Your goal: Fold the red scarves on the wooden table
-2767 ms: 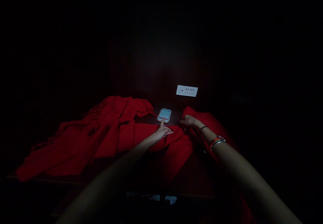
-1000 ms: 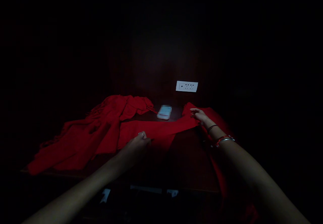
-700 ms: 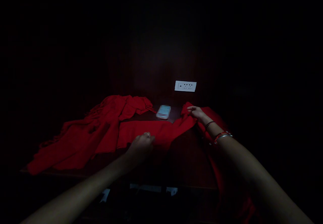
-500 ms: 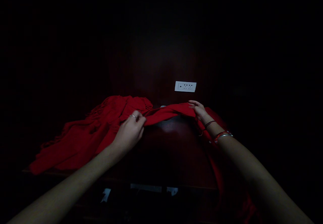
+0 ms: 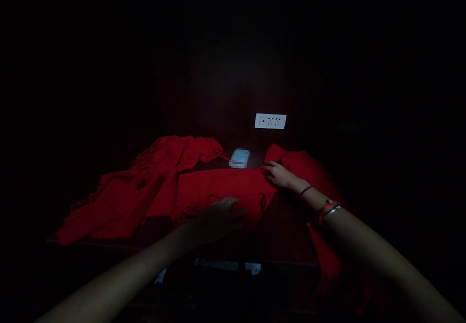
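Note:
A red fringed scarf (image 5: 225, 181) lies across the dark tabletop, with a rumpled heap on the left and more cloth on the right hanging over the front edge. My left hand (image 5: 220, 218) is in shadow, low over the middle stretch of the scarf, with its fingers apart and nothing held. Whether its fingertips touch the cloth I cannot tell. My right hand (image 5: 279, 174) has its fingers bent onto the scarf where the cloth gathers, right of the middle; the fingertips are partly hidden.
Behind the scarf lies a small pale blue-white flat item (image 5: 239, 158), blurred out. A white wall socket (image 5: 270, 121) is above the table's back. Pale scraps (image 5: 253, 268) show below the table's front edge (image 5: 287, 263). Everything around is very dark.
The stretched strip of scarf has come down and spread flat on the table, uncovering the pale item. My left hand has let go and moved right; my right hand has moved slightly lower and left.

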{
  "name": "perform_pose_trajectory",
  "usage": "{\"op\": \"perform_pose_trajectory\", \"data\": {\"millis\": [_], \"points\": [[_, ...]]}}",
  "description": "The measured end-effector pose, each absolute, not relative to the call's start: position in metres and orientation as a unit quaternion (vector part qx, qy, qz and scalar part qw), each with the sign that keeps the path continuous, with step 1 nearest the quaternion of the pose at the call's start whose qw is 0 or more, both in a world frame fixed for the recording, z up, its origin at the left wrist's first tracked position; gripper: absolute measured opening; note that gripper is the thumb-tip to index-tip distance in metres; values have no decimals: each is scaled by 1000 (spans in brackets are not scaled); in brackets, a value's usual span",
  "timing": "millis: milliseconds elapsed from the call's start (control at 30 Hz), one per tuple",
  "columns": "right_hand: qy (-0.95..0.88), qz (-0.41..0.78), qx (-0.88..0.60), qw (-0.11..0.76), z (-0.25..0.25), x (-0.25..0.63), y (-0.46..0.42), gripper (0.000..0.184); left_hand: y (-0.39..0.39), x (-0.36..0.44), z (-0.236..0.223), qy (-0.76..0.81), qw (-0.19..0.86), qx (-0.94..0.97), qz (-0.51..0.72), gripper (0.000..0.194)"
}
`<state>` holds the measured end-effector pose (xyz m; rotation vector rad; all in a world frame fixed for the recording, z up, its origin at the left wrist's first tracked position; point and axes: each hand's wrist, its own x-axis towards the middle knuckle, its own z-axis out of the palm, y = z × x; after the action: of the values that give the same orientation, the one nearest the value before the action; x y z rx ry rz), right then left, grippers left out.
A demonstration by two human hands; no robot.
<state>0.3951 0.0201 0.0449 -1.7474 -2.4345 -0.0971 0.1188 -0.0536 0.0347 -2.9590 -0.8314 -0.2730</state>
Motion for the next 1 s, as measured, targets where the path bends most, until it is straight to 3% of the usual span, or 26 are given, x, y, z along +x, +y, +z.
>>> {"op": "perform_pose_trajectory", "data": {"millis": [100, 267, 333, 500, 667, 800, 1000], "points": [[-864, 18, -504, 13, 44, 393, -1, 45, -62, 111, 18, -262, 9, -964, -47, 39], [-845, -3, -533, -50, 44, 410, -23, 59, -63, 107, 25, -201, 8, -978, -49, 28], [-843, -29, -534, -55, 45, 415, -23, 55, -59, 124, 30, -197, -6, -976, -87, 26], [-825, -64, -560, -43, 54, 414, -12, 27, -57, 185, 16, -257, -55, -955, -138, 43], [-830, -25, -557, 20, 70, 414, 1, 25, -63, 200, 6, -228, -91, -968, -55, 51], [-843, 61, -534, -34, 62, 414, -1, 47, -58, 192, 9, -205, -69, -973, -84, 44], [-830, -44, -556, -22, 51, 414, -6, 23, -43, 189, 7, -203, -2, -965, -165, 43]]}}
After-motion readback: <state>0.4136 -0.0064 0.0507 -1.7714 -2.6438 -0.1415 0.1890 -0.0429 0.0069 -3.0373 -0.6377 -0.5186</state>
